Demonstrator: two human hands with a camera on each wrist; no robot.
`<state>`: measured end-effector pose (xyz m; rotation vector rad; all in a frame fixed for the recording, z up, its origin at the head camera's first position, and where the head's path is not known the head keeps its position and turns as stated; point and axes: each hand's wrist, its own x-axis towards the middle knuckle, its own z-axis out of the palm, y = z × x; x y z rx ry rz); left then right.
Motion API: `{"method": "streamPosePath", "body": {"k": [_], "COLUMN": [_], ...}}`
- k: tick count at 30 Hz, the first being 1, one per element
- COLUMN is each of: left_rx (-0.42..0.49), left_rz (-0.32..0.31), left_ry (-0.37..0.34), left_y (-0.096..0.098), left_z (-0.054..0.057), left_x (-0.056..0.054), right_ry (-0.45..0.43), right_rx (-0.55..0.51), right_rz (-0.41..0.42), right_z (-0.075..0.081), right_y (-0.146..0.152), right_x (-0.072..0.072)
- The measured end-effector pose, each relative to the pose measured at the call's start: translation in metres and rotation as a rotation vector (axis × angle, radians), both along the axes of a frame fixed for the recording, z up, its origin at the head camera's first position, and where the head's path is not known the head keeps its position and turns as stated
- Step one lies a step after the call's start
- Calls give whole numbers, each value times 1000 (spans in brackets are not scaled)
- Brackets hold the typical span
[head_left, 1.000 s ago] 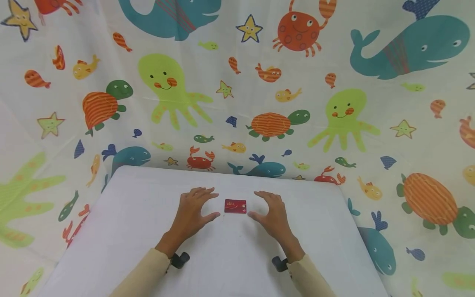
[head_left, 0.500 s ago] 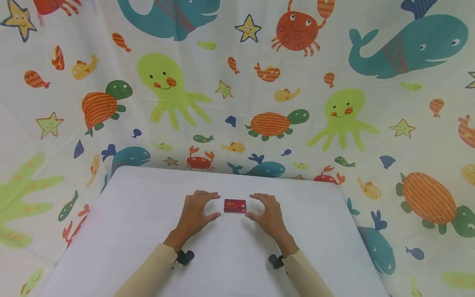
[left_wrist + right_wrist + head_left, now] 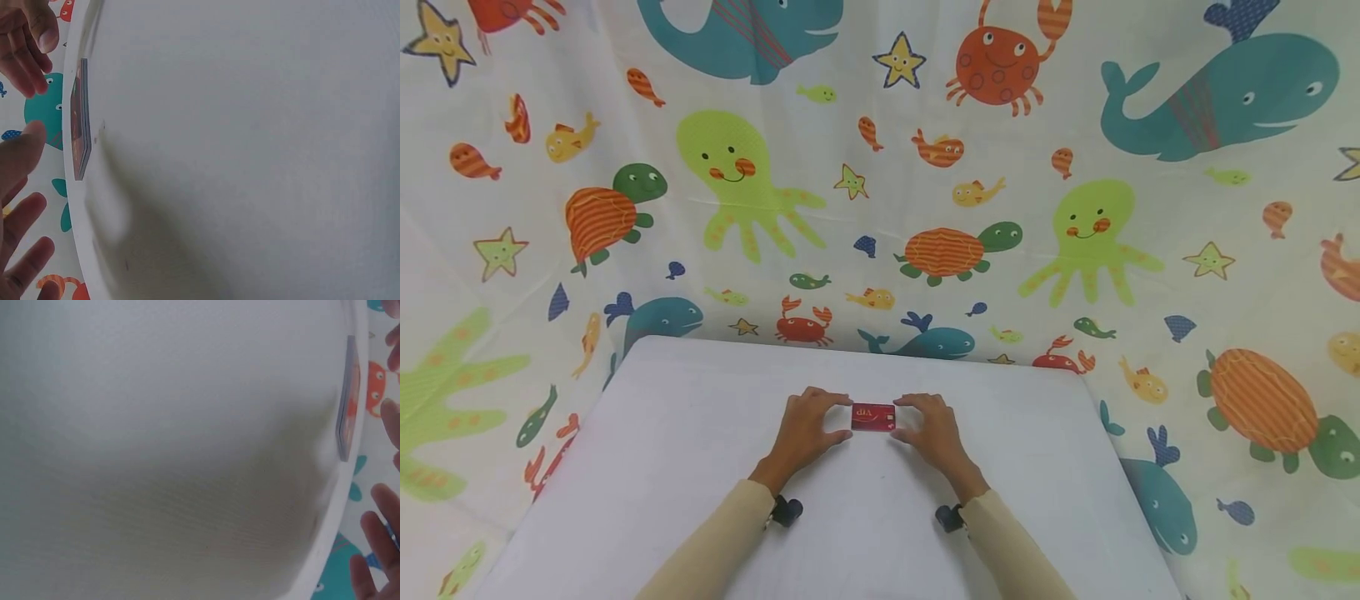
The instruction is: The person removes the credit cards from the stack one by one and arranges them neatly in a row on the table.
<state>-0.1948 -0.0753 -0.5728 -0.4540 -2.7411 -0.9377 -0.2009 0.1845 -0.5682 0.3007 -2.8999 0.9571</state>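
A thin stack of cards [image 3: 873,417], its red top one printed "VIP", lies flat on the white table. Layered edges of the stack [image 3: 81,119] show side-on in the left wrist view. My left hand [image 3: 810,422] is at the stack's left end, thumb and fingers spread in a C shape. At the opposite end my right hand [image 3: 930,427] mirrors it, fingertips right by the short edge. In the left wrist view, a gap shows between the left thumb [image 3: 25,153] and the cards. Both hands hold nothing.
The white table [image 3: 700,392] reaches back to a curtain [image 3: 880,208] printed with sea animals. Dark wrist cameras are strapped on both wrists, below beige sleeves [image 3: 718,533]. Shadows of the hands fall on the tabletop.
Both hands have moved inward, the left one rightward and the right one leftward, closing on the two ends of the card stack. The stack has stayed in place on the table.
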Motion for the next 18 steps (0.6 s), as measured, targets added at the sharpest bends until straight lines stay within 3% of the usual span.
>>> {"method": "streamPosePath", "body": {"k": [6, 18], "left_rx": [-30, -18], "left_rz": [9, -36], "left_ry": [-7, -34], "left_y": [2, 7], "left_z": [-6, -17], "left_x": [-6, -19], "right_ry": [-43, -96], "right_rx": [16, 48], "right_rz": [3, 29], "right_z": [-6, -13], "right_y": [-4, -9], "right_x": [-9, -18]}}
